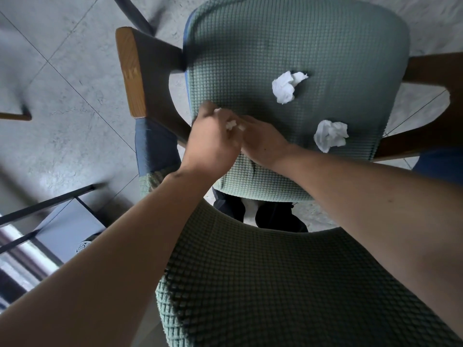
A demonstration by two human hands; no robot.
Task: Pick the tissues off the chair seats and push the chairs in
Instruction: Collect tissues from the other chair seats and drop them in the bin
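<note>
Both hands meeting at seat's 9 o'clock edge: left hand (213, 139) curled shut round small tissue scrap (231, 125), right hand (260, 141) flat beside it, grip unclear. Two crumpled tissues loose on chair seat (288, 46): upper wad (285, 87) near centre, lower wad (330, 135) toward 4 o'clock. Feather-light, soft, crushable; pinch anywhere on top, no force needed.

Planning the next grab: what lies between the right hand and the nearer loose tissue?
Head view: only bare green seat cover between right hand and nearer tissue.

Green waffle-checked chair seat (288, 46) (wooden arms (131, 71)), white tissues (285, 87), grey floor (62, 96).
</note>
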